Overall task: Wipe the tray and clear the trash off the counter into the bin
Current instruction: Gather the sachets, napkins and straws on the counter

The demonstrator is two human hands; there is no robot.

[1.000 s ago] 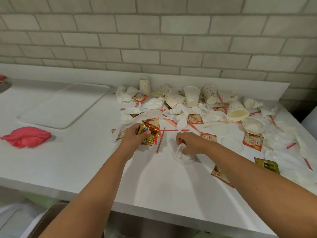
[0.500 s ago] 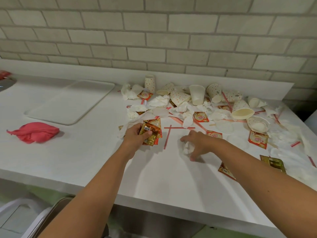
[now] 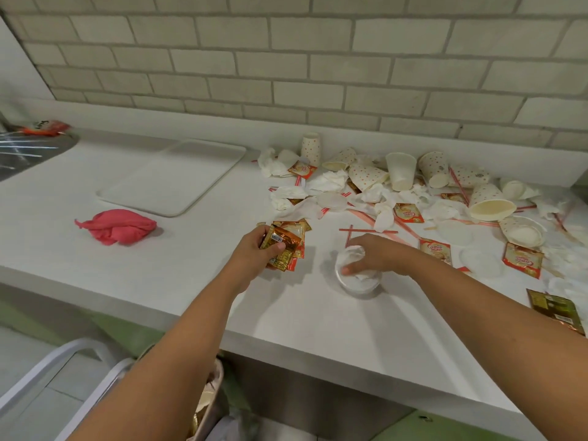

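My left hand grips a bunch of gold and orange sachets just above the white counter. My right hand presses on a crumpled white tissue and a clear plastic lid near the counter's front. Behind both hands lies a heap of trash: dotted paper cups, tissues, red stir sticks and creamer sachets. A white tray rests flat at the back left. The bin shows below the counter edge, under my left forearm.
A pink cloth lies bunched on the counter in front of the tray. A metal sink is at the far left. A brick wall backs the counter. A white chair frame stands low left beside the bin.
My right hand has dragged the tissue and lid toward the front edge. My left hand has lifted slightly with the sachets. The view has tilted down, showing the bin.
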